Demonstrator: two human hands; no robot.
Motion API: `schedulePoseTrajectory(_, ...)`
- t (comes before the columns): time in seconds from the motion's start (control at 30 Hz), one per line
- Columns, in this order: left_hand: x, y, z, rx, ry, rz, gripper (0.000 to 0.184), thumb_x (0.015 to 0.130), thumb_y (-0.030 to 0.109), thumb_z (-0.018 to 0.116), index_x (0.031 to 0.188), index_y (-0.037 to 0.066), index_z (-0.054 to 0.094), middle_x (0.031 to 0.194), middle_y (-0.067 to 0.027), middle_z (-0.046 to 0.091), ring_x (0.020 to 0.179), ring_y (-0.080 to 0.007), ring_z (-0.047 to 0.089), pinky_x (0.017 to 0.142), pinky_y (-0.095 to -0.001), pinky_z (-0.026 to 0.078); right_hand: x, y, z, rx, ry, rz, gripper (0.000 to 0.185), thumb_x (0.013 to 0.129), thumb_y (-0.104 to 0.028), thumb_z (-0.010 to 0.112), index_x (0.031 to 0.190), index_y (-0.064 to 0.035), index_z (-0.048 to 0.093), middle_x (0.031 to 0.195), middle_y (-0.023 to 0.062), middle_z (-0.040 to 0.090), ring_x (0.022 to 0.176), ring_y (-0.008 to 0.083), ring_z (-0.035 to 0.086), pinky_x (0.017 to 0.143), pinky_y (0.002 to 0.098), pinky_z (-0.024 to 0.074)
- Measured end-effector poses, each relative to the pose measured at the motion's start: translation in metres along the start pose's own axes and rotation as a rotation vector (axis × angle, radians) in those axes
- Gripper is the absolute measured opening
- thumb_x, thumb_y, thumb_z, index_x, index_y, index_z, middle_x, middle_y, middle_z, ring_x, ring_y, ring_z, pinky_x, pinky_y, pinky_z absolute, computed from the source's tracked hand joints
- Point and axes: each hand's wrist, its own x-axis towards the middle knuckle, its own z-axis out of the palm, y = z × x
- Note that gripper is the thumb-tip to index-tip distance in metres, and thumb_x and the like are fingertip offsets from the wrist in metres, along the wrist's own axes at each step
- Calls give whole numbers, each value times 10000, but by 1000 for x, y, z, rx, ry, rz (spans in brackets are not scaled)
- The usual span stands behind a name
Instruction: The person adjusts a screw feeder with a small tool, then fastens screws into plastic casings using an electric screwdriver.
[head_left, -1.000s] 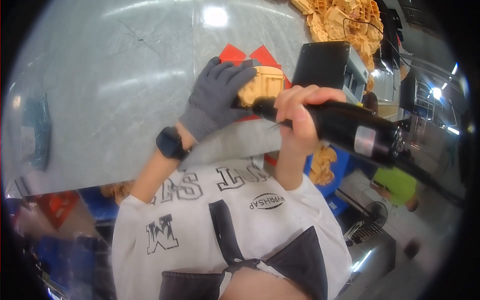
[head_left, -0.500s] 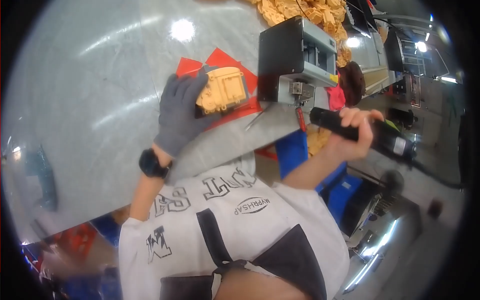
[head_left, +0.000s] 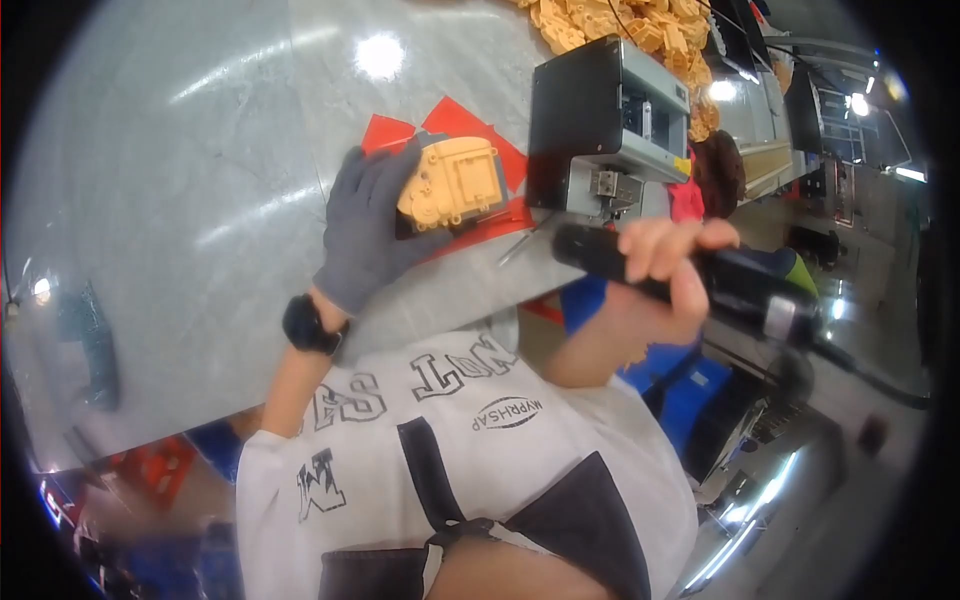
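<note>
In a dark grey glove, my left hand (head_left: 370,230) is closed around the near-left side of a yellow plastic housing (head_left: 458,182). The housing has ribs, small holes and a square recess, and sits over a dark base, mostly hidden, on red sheets (head_left: 480,128) on the table. My bare right hand (head_left: 668,280) wraps round a black electric screwdriver (head_left: 588,250) with a cord at its rear. Its front end points left toward the housing, apart from it; the tip cannot be made out.
A black and grey box-shaped machine (head_left: 575,120) stands just right of the housing. Behind it lies a heap of yellow plastic parts (head_left: 660,30). Grey tabletop (head_left: 200,180) spreads to the left. Blue bins (head_left: 690,385) stand below the table edge at right.
My right hand has moved left with the electric screwdriver, closer to the housing. My left hand keeps its grip on the housing; the view has shifted slightly.
</note>
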Motion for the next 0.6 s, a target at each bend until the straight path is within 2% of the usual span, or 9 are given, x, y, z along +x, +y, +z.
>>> schedulePoseTrajectory(0.1,0,2,4,-59,58,-35,780,568,279,780,1241,61,451,1084,-116,550,1044,-324,483,1002,-454,317,17,33,35,15,-102,-14,374,723,30,524,1069,-10,386,643,77,498,516,174,502,570,358,453)
schedulePoseTrajectory(0.17,2,1,5,-62,73,-4,779,566,274,782,1240,63,453,1081,-122,549,1039,-324,485,992,-454,326,24,49,58,-7,-25,76,373,715,55,557,1046,-7,396,637,75,518,511,148,507,547,291,451)
schedulePoseTrajectory(0.23,2,0,5,-60,95,8,777,564,270,784,1239,65,456,1078,-128,548,1034,-324,486,982,-453,336,29,60,63,-155,-86,114,362,712,-24,492,1068,-28,432,641,84,468,526,180,456,561,340,403)
schedulePoseTrajectory(0.33,0,-2,4,-98,120,6,781,545,284,791,1224,70,472,1076,-112,550,1007,-309,498,974,-442,362,32,69,72,-186,-83,143,349,712,-23,502,1055,-28,441,630,80,463,522,179,451,556,337,398)
schedulePoseTrajectory(0.5,1,0,-3,-52,69,-18,814,546,305,788,1247,71,445,1080,-96,551,1015,-294,503,999,-449,340,36,73,78,-210,-103,124,335,713,-25,503,1043,-28,448,622,77,461,519,183,450,549,335,397)
schedulePoseTrajectory(0.57,1,-1,-3,-42,54,-13,829,548,317,785,1257,72,433,1083,-95,550,1020,-290,504,1005,-452,334,38,76,79,-117,-83,122,333,682,63,545,976,-12,407,600,83,516,485,141,505,530,265,452)
schedulePoseTrajectory(0.6,1,-1,-3,-47,45,-21,836,549,328,782,1261,71,426,1093,-95,547,1026,-294,502,1007,-455,330,38,77,79,-118,-86,126,333,682,63,545,976,-12,407,600,83,516,485,141,505,530,265,452)
